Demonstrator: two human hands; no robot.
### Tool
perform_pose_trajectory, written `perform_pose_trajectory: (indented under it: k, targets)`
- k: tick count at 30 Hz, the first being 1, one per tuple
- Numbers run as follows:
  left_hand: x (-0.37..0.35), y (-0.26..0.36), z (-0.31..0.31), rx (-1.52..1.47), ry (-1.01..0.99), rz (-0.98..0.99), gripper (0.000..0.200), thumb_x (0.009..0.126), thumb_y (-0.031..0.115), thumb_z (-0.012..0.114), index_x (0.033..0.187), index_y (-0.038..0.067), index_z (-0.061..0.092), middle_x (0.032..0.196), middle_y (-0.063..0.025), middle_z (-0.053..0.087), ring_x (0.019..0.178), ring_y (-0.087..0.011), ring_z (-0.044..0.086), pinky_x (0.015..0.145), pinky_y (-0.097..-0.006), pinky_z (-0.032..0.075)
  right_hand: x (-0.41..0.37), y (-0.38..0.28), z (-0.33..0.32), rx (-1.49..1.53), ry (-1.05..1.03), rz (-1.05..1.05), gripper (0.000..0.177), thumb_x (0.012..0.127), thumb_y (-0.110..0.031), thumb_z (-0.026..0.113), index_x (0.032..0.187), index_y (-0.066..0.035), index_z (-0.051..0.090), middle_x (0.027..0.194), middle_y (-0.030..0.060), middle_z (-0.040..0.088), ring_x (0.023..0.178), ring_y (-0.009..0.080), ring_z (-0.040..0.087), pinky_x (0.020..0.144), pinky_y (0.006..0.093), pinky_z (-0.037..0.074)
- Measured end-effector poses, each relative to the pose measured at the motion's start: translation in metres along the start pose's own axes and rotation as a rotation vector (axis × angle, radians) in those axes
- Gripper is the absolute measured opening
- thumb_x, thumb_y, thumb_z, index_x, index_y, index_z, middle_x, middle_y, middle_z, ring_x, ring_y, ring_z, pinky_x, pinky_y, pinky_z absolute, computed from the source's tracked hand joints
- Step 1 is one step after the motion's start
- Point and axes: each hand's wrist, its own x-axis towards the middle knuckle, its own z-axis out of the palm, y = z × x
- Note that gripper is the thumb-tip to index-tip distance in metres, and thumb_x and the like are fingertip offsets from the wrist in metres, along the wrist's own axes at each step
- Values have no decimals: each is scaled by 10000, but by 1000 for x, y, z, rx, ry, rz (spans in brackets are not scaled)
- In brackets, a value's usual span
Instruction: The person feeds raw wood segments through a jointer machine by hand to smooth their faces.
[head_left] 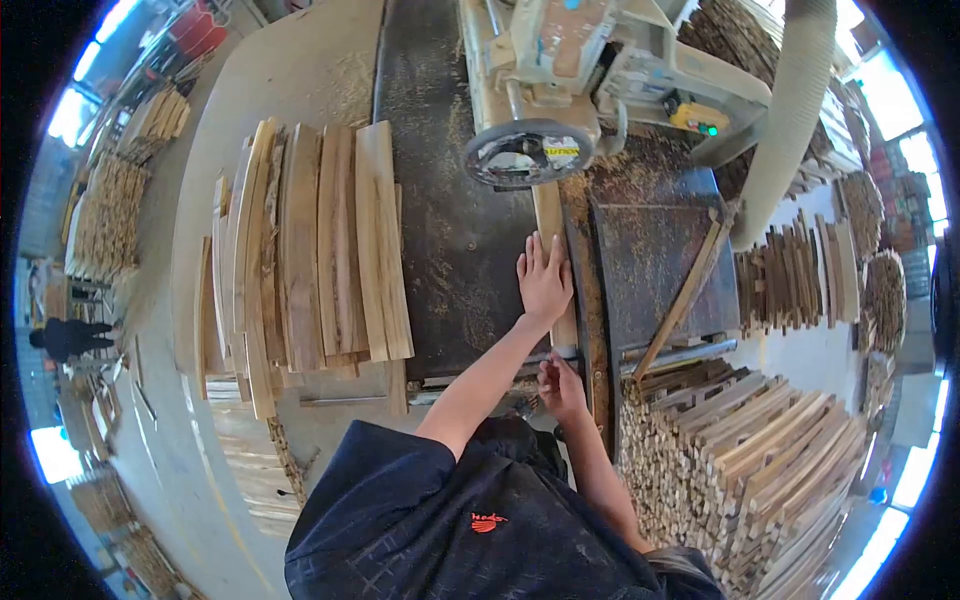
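Note:
A narrow wooden strip (565, 328) lies lengthwise on the dark machine table (450, 290), its far end running under the saw head (530, 95) with its round handwheel. My left hand (546, 285) rests flat on top of the strip, palm down, fingers stretched forward. At the near end of the strip is my right hand (564, 390), its fingers curled in and closed at the strip's end. The blade or cutter is hidden beneath the head.
Several long boards (305, 250) lie stacked left of the table. A slanted wooden bar (680, 300) stands over the right-hand table. Piled strips (760, 440) fill the lower right. A pale hose (800, 110) hangs at upper right. Far left, a person (72, 340) is in the aisle.

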Motion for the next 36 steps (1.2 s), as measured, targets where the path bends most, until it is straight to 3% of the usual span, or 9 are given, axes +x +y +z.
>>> perform_pose_trajectory:
  k: [3, 8, 12, 14, 15, 20, 26, 30, 36]
  targets:
    - [-34, 7, -16, 51, -82, 52, 543, 946, 275, 492, 1437, 65, 393, 1464, -285, 341, 1379, -414, 317, 1093, -517, 265, 7, 39, -60, 736, -344, 207, 128, 996, -209, 518, 1030, -100, 574, 979, 0, 625, 711, 85, 624, 549, 200, 528]
    - [-126, 21, -48, -17, -250, 86, 647, 927, 301, 559, 1464, 29, 322, 1483, -290, 282, 1379, -451, 265, 1098, -512, 248, -53, 40, -74, 1042, -433, 241, 344, 1014, -233, 488, 1257, 9, 519, 1038, 67, 650, 815, 122, 660, 626, 202, 548]
    - [-162, 35, -92, -270, -243, -58, 620, 920, 322, 620, 1393, -18, 408, 1323, -237, 495, 1219, -337, 488, 1020, -420, 377, -131, 42, -55, 525, -126, -14, 199, 981, -166, 552, 1128, -31, 557, 1107, 101, 643, 956, 218, 672, 652, 249, 557]
    - [-163, 30, -113, -951, -628, -662, 487, 923, 320, 645, 1233, -42, 544, 1043, -97, 627, 957, -157, 577, 858, -300, 460, -145, 59, -78, 181, -271, 16, 140, 957, -126, 587, 1073, -55, 550, 1113, 102, 641, 1014, 242, 664, 662, 270, 560]
    - [-173, 30, -114, -930, -521, -585, 344, 954, 288, 611, 1112, -18, 609, 891, 16, 621, 819, -51, 551, 717, -236, 462, -155, 60, -78, 123, -227, 49, 155, 977, -208, 564, 1042, -68, 551, 1078, 114, 656, 939, 225, 675, 647, 278, 553]
    - [-194, 50, -142, -1105, -540, -640, 291, 968, 171, 574, 1204, 3, 588, 975, 11, 630, 771, -39, 550, 627, -218, 450, -171, 61, -91, 279, -120, 255, 382, 1004, -434, 451, 891, -84, 554, 892, 106, 663, 754, 189, 644, 555, 268, 498]
    - [-221, 54, -119, -921, -502, -412, 496, 891, 98, 662, 1348, 21, 485, 1124, -69, 615, 751, -100, 619, 590, -232, 489, -141, 77, -115, 620, -503, 408, 434, 998, -428, 443, 732, -94, 518, 753, 64, 591, 591, 148, 495, 437, 222, 360]
    - [-227, 51, -99, -326, -255, -76, 698, 763, 203, 805, 1357, 67, 466, 1186, -160, 551, 911, -268, 630, 753, -362, 528, -120, 81, -117, 304, -273, 425, 350, 987, -366, 494, 746, -113, 494, 748, 40, 583, 569, 120, 489, 436, 211, 350]
    - [-215, 56, -83, -557, -263, -247, 742, 689, 110, 743, 1367, 41, 451, 1109, -193, 561, 925, -302, 588, 823, -400, 492, -116, 95, -130, 173, -55, 345, 236, 930, -333, 627, 921, -102, 583, 846, 48, 617, 725, 158, 619, 527, 251, 472]
